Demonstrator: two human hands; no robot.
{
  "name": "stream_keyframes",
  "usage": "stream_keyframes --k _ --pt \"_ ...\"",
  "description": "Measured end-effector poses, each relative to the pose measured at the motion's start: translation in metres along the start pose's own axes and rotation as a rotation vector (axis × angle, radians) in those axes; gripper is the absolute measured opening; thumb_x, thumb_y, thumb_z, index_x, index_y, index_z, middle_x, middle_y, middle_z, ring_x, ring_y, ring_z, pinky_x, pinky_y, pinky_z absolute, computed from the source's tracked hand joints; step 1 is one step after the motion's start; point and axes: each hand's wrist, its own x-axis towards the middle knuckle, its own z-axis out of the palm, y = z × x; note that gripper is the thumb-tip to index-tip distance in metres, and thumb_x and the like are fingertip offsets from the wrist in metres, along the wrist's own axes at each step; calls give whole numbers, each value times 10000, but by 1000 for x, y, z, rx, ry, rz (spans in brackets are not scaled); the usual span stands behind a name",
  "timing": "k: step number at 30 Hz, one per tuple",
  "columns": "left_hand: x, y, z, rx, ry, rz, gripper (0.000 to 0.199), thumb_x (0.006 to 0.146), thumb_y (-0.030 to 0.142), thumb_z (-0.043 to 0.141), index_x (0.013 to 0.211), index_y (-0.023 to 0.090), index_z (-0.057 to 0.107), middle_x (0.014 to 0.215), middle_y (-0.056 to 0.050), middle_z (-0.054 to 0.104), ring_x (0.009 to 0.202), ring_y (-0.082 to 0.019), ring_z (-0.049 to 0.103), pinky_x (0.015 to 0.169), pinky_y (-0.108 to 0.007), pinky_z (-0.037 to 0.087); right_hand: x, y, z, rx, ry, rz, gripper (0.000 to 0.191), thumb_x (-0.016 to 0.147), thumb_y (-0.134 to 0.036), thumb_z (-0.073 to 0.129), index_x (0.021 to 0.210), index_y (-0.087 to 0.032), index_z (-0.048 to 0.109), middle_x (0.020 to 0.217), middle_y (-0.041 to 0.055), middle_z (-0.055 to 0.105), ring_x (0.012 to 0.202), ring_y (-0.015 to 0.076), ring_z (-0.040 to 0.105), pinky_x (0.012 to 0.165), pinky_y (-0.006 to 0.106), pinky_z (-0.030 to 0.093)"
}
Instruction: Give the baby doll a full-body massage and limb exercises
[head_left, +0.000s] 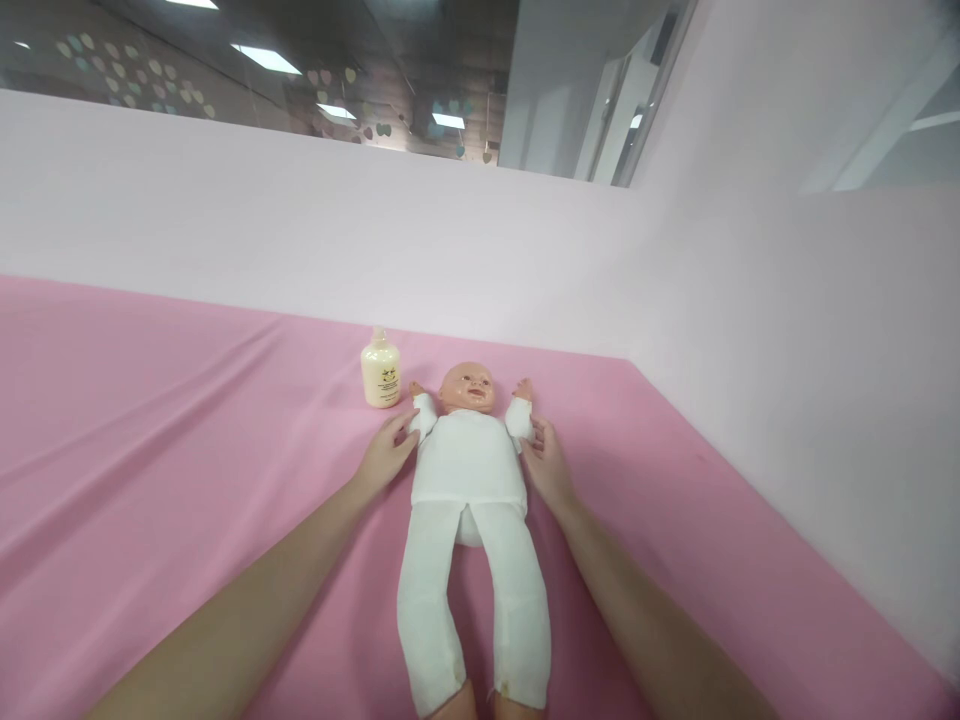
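Observation:
A baby doll (470, 460) in a white top and white trousers lies on its back, its head away from me and both its arms raised beside the head. My left hand (387, 450) grips the doll's white sleeve on the left side, fingers curled round the arm. On the other side my right hand (547, 458) has its fingers and thumb round the doll's right-side sleeve. A cream-coloured bottle (381, 375) with a dark printed label stands upright just beyond my left hand, not touched by it.
A pink sheet (225, 430) with some creases covers the surface under the doll. A white wall (300, 220) runs behind it and another (810, 380) along the right. Above the back wall is a window (337, 60) with heart shapes.

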Motion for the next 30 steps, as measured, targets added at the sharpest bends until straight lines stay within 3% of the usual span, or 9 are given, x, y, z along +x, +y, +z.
stream_keyframes --k 9,18,24,30 --pt "4 -7 -1 95 -55 20 613 940 524 512 1465 209 551 1464 -73 593 1363 -281 537 1171 -420 382 2 1 -2 -163 -62 98 499 875 -444 544 1314 -213 603 1226 90 696 1121 288 652 1000 455 504" --pt "1 -1 -3 14 -145 -54 722 902 543 583 1546 250 438 1499 -58 560 1300 -293 589 1128 -423 430 6 12 -3 -18 -42 54 603 847 -398 615 1423 -239 531 1407 86 623 1240 284 612 1098 474 459" --pt "0 2 -1 -35 -121 -40 684 886 462 619 1526 279 464 1445 -52 610 1115 -263 675 1026 -431 513 10 18 -4 98 -50 50 675 818 -360 668 1460 -250 488 1478 85 573 1322 279 566 1130 488 439" --pt "-3 11 1 -119 -106 -14 739 874 424 636 1554 269 392 1438 -84 610 1177 -258 657 1024 -420 513 10 13 -4 189 -54 61 692 779 -313 697 1442 -257 507 1495 86 563 1346 272 558 1131 481 446"
